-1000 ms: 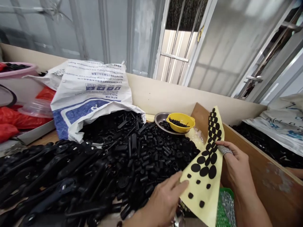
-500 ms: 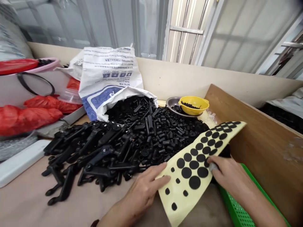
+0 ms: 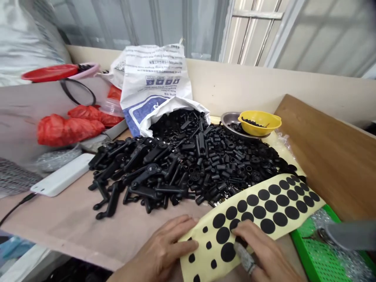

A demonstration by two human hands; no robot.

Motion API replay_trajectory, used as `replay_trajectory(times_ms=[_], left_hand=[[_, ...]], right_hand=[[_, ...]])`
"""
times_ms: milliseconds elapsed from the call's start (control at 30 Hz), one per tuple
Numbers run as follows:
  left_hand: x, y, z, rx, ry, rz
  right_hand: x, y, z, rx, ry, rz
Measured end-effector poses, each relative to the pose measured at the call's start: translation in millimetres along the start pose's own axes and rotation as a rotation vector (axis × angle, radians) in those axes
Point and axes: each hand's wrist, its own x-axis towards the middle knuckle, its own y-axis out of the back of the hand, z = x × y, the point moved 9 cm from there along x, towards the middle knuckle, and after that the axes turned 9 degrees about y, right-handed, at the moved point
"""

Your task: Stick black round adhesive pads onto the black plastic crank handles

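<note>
A long yellowish backing sheet (image 3: 252, 211) printed with rows of round black rubber pads lies flat across the table's near edge. My left hand (image 3: 160, 250) rests on its left edge, fingers flat and together. My right hand (image 3: 264, 250) sits on the pads, with a grey wrap around one finger. Its fingertips touch a pad, and whether they pinch it is hidden. Beyond the sheet spreads a heap of black plastic tubes (image 3: 223, 164), with black plastic lever handles (image 3: 132, 176) to its left.
A white-and-blue woven sack (image 3: 155, 78) spills the heap. Behind stand a steel dish (image 3: 230, 121) and a yellow bowl (image 3: 260, 122). A wooden board (image 3: 326, 149) rises right, above a green crate (image 3: 311, 246) of metal bits. Red bags (image 3: 69, 129) and a white power bank (image 3: 61, 174) lie left.
The sheet has dropped from a raised, tilted position to lying flat on the table. Both hands have come down with it, and the view has swung so everything sits further right.
</note>
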Motion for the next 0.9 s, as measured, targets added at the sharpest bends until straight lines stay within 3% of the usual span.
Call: replay_trajectory(times_ms=[133,267,333,500,567,700,800,900], left_hand=[[-12,-14.0,1,0.077,0.130,-0.084],[-7,-19.1,33,0.154,0.047,0.116],[-1,-18.2,47,0.195,0.013,0.155],[11,-8.1,39,0.335,0.159,-0.016],[12,-10.0,40,0.355,0.166,-0.009],[17,-32.4,62,0.228,0.023,0.155],[30,-52.0,61,0.043,0.081,0.115],[43,-50.8,56,-0.181,0.126,0.101]], right_hand=[[-1,-23,2,-0.153,0.079,0.005],[-14,-24,-5,-0.278,0.178,0.106],[-17,-26,-7,-0.303,0.175,0.133],[-23,-38,-3,-0.291,0.118,0.124],[-26,-45,2,-0.269,0.100,0.109],[-36,-52,12,-0.228,0.073,0.085],[-39,-46,13,-0.134,0.050,0.076],[-36,-35,14,0.055,-0.041,0.050]])
